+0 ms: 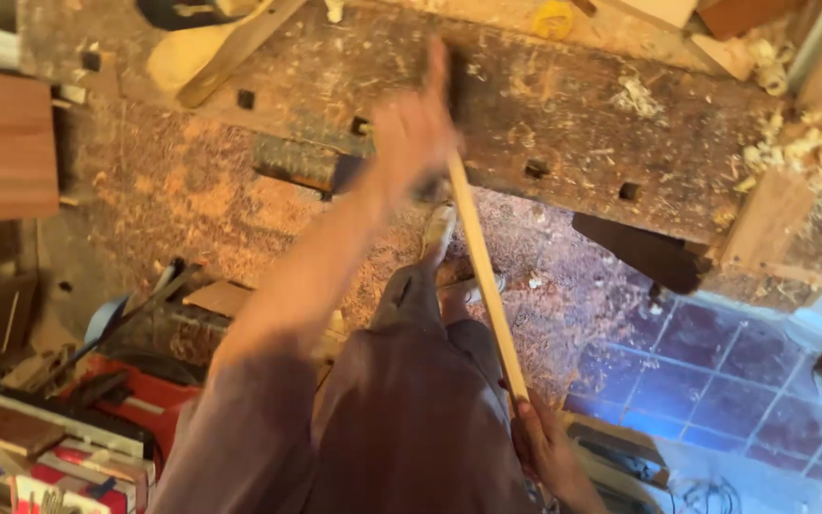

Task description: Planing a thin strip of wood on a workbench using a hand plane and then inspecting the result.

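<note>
Wooden strip (483, 276), long and thin, runs from your right hand (546, 445) up to your left hand (416, 133), slanting across the front of the desk (563, 114). Your right hand's grip is closed around the strip's lower end, below the desk edge. Your left hand is blurred at the strip's upper end, against the desk top; you appear to touch it, but how far that grip is closed cannot be told. Wood shavings (811, 152) lie on the desk's right end. Sawdust covers the floor (192, 200) beneath.
</note>
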